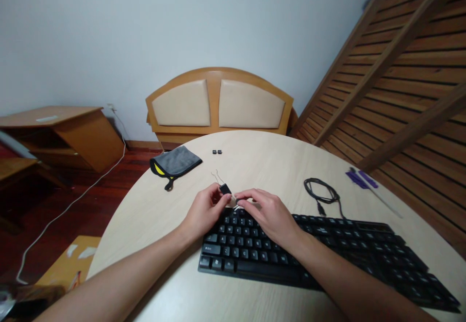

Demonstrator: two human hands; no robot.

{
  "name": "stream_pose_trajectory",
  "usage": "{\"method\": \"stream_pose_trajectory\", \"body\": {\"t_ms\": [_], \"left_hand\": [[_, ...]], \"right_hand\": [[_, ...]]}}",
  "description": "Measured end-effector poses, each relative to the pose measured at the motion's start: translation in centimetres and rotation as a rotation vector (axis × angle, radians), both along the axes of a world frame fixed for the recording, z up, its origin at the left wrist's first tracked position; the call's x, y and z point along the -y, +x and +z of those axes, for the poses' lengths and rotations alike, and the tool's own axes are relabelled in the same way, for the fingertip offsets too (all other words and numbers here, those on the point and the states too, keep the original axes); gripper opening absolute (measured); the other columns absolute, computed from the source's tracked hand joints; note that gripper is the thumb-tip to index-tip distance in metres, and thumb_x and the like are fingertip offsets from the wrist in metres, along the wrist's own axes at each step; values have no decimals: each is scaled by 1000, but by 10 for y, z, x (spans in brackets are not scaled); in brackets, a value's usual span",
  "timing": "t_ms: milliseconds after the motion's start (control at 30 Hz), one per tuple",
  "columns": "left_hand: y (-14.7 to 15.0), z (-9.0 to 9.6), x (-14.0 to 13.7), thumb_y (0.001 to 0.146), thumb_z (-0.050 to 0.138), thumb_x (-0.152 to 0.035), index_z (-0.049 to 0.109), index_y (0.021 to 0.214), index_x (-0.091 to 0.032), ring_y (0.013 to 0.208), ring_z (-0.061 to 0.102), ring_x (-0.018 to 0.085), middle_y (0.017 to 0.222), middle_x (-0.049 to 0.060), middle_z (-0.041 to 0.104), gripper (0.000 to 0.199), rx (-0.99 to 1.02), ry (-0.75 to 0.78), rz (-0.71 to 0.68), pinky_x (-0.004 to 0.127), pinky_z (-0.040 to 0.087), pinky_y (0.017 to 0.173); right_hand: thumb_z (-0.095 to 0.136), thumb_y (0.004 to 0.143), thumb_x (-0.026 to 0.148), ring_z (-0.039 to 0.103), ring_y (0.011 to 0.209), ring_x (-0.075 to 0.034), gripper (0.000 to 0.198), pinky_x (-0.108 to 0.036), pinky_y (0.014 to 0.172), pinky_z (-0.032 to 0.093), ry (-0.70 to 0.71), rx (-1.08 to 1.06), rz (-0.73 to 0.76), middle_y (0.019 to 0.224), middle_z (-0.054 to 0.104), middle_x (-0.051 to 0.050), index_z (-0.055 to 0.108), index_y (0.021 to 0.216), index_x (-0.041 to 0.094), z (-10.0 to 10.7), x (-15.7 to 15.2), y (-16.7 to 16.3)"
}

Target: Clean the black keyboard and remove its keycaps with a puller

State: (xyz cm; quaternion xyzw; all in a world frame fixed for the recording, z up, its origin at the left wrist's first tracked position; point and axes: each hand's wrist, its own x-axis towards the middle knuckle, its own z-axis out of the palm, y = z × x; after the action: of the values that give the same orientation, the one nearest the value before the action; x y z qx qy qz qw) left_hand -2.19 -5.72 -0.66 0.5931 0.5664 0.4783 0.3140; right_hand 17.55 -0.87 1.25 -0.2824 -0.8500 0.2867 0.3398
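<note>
My left hand [207,208] is closed on a keycap puller [225,189], which has a black body and thin wire prongs sticking out at both ends. Opposite it, my right hand [267,215] pinches a small black keycap [238,201] by the puller's near wires. Both hands are over the top-left part of a black keyboard [258,267], and my right hand and forearm hide some of its keys. Farther back on the table lie two loose keycaps [217,152], side by side.
A folded grey cloth [178,159] with yellow lining lies at the left of the round table [262,154]. The coiled keyboard cable [322,191] rests behind the keyboard. To the right is a purple-headed brush [364,180]. A slatted wooden panel [404,70] leans beyond.
</note>
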Motion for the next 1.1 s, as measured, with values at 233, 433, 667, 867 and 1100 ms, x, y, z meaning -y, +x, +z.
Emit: {"method": "stream_pose_trajectory", "body": {"t_ms": [233,433,667,867,1100], "left_hand": [[2,-5,-4,95,56,-36,58,85,-19,72,61,18,79,2,66,20,-40,-11,19,30,45,67],[2,-7,-5,98,54,-37,58,89,-18,75,62,19,82,3,65,21,-75,-20,-6,30,45,68],[0,-8,-5,99,53,-37,57,89,-19,73,63,19,81,3,66,22,-112,-30,-4,30,45,67],[1,-7,-5,99,52,-38,54,87,-20,72,63,20,80,3,67,22,-112,-64,-9,31,45,67],[1,-3,-4,99,52,-39,54,86,-20,69,63,20,78,2,67,23,-116,-76,0,30,44,65]], "right_hand": [[64,92,21,72,86,-18,17,-31,80,57,-197,45,-96,99,77,-5,72,107,19,14,-27,-4],[67,88,12,72,101,-20,30,-33,94,54,-36,277,-171,113,77,-9,74,117,18,21,-88,-36],[66,95,21,66,113,-24,20,-43,101,51,15,455,-286,120,71,-10,71,113,17,7,-151,-79],[63,98,36,64,109,-24,32,-46,92,56,49,568,-319,129,62,-10,62,126,19,0,-182,-105],[62,98,36,64,108,-24,32,-45,91,56,47,583,-362,129,62,-10,62,126,19,-7,-199,-126]]}}
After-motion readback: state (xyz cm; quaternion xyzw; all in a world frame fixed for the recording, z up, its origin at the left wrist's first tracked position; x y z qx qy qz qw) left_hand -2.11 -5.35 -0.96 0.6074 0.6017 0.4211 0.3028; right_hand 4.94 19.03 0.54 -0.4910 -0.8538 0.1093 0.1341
